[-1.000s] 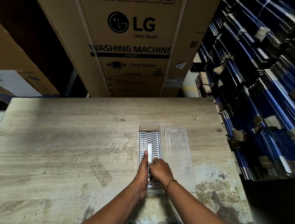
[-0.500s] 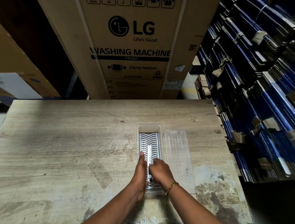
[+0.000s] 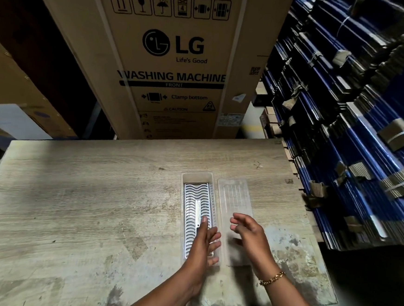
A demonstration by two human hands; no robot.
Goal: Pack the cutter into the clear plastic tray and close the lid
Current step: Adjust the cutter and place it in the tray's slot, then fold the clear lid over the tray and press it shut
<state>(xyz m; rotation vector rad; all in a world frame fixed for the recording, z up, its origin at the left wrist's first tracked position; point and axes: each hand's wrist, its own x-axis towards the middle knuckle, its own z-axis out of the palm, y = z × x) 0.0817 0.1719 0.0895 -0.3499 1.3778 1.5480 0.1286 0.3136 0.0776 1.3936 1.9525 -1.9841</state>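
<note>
A metal cutter [image 3: 195, 205] with wavy blades lies inside the clear plastic tray [image 3: 197, 176] on the wooden table. The tray's clear lid [image 3: 233, 194] lies flat and open on the right side of the tray. My left hand [image 3: 205, 241] rests on the near half of the cutter, fingers stretched out and pressing down, with its fingertip on the central bar. My right hand [image 3: 248, 231] hovers above the near part of the lid with fingers spread, holding nothing.
The wooden table [image 3: 83, 204] has a worn, stained patch at its near right corner. A large cardboard washing machine box [image 3: 174, 61] stands behind the far edge. Stacks of flattened blue cartons [image 3: 358, 121] rise close along the right side.
My right hand left the cutter and moved right over the open lid, fingers spreading. My left hand stays pressed on the cutter in the tray.
</note>
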